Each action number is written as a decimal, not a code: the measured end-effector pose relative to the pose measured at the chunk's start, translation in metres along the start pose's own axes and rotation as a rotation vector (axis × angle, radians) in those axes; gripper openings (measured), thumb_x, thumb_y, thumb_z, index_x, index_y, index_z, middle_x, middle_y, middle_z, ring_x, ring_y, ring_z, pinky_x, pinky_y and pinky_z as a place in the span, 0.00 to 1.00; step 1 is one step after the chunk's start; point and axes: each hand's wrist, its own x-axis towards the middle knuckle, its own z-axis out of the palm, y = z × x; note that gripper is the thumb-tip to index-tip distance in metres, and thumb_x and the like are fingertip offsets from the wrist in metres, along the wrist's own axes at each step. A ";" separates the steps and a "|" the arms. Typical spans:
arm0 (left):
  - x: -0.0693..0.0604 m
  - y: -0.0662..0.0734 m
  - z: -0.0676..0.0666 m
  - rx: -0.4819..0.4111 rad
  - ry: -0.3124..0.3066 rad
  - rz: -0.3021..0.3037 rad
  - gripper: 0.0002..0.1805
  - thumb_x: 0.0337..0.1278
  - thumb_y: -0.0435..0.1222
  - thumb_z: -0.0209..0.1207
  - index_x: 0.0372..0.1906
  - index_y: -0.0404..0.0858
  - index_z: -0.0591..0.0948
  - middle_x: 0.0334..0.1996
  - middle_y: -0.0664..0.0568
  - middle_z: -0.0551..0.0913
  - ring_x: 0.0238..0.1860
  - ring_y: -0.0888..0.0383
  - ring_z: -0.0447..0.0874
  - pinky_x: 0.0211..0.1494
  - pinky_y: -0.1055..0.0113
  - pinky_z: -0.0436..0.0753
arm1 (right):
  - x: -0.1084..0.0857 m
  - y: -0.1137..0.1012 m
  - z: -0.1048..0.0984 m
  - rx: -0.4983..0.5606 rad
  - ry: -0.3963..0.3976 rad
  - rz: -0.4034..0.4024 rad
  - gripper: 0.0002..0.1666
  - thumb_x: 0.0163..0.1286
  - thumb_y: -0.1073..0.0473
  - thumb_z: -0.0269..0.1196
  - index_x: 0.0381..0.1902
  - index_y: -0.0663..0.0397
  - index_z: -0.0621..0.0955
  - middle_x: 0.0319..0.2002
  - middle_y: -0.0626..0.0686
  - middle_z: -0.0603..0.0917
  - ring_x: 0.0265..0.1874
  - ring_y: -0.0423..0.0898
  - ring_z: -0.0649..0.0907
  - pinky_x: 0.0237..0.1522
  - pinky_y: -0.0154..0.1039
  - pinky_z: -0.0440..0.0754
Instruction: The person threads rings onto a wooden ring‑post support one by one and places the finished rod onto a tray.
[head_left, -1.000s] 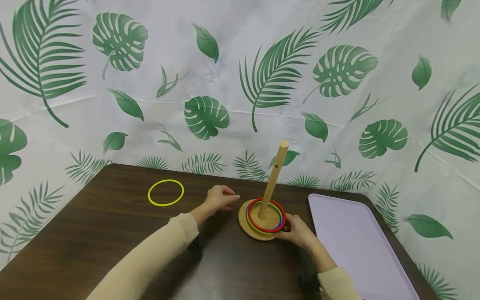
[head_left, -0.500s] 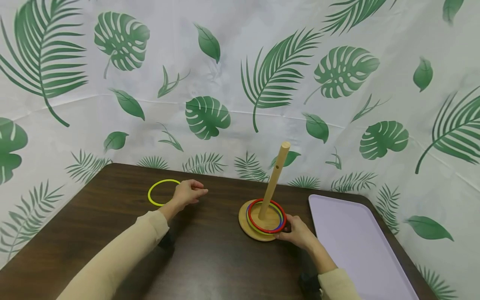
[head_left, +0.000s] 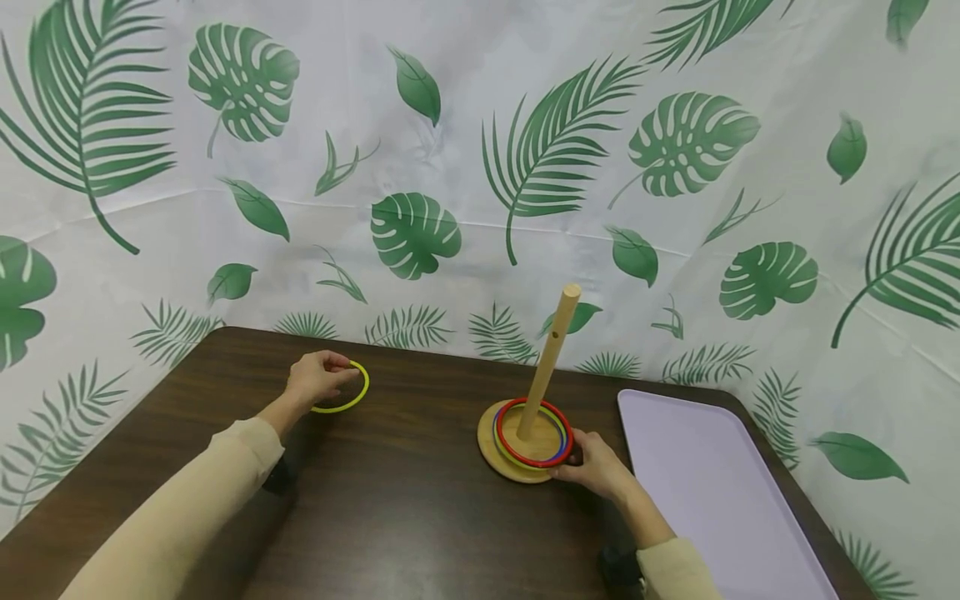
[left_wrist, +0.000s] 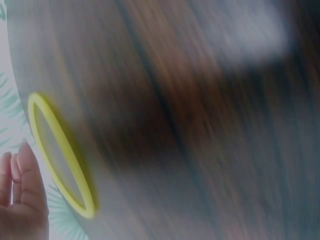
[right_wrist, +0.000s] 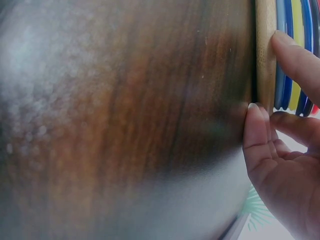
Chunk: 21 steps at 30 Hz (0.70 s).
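Note:
My left hand (head_left: 311,382) hovers over a thin yellow ring (head_left: 364,392) lying on the table at the left, hiding part of it in the head view. In the left wrist view, its fingers are fairly straight and apart from the yellow ring (left_wrist: 69,147). A wooden ring-toss stand has an upright peg (head_left: 550,350) and a round base (head_left: 487,440). Around the peg lies a stack of rings, with a red ring (head_left: 536,463) on top. My right hand (head_left: 596,467) grips the edge of the base (right_wrist: 266,60), its fingers close beside blue and yellow rings (right_wrist: 297,22).
A pale lilac tray (head_left: 697,483) lies at the right of the dark wooden table (head_left: 420,517). Behind the table hangs a white cloth (head_left: 315,275) with green leaf prints. The peg rises high above the tabletop.
My left hand has moved left, from beside the stand to over the loose yellow ring. My right hand has stayed at the stand's base.

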 end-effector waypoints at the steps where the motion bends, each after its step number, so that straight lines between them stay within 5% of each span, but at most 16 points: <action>1: 0.000 -0.001 -0.003 0.006 0.002 0.002 0.21 0.59 0.38 0.61 0.50 0.26 0.76 0.44 0.34 0.80 0.45 0.40 0.80 0.39 0.63 0.86 | 0.000 0.000 0.000 -0.001 0.005 0.004 0.29 0.47 0.63 0.74 0.46 0.72 0.77 0.26 0.50 0.76 0.27 0.41 0.72 0.28 0.30 0.70; 15: 0.000 -0.017 -0.037 0.124 0.065 0.026 0.23 0.58 0.37 0.62 0.51 0.23 0.75 0.44 0.31 0.79 0.33 0.47 0.83 0.34 0.67 0.85 | 0.000 -0.001 0.000 -0.013 0.011 0.024 0.29 0.47 0.63 0.74 0.46 0.71 0.77 0.28 0.50 0.76 0.28 0.44 0.73 0.29 0.31 0.70; 21: 0.001 -0.026 -0.044 0.232 0.094 0.034 0.22 0.57 0.38 0.61 0.50 0.24 0.76 0.45 0.31 0.80 0.43 0.42 0.77 0.43 0.58 0.82 | 0.000 0.000 0.001 -0.024 0.006 0.043 0.31 0.47 0.61 0.74 0.48 0.71 0.77 0.28 0.50 0.76 0.29 0.44 0.72 0.30 0.31 0.70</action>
